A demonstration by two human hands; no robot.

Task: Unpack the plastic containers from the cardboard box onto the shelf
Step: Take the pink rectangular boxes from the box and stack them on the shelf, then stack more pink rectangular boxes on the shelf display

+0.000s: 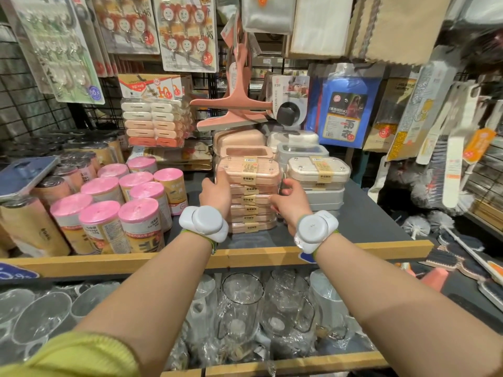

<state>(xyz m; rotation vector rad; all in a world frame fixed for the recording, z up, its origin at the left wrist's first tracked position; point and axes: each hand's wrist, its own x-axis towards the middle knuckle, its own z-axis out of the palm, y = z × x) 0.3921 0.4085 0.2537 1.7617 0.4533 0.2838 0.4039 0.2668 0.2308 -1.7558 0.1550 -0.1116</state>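
A stack of several pink plastic containers point(251, 186) with yellow paper bands stands on the dark shelf point(362, 213). My left hand point(216, 191) holds the stack's left side, fingers reaching up to the top container. My right hand point(288, 198) holds its right side, fingers curled round the edge. More pink containers point(239, 140) sit behind the stack. Grey and cream containers point(317, 172) are stacked just to the right. The cardboard box is not in view.
Pink-topped rolls of garbage bags point(119, 210) crowd the shelf's left half. A pink squeegee point(234, 104) hangs just above the stack. Brushes point(435, 186) hang at the right. Clear glass jugs point(242, 308) fill the lower shelf below the wooden edge point(245, 257).
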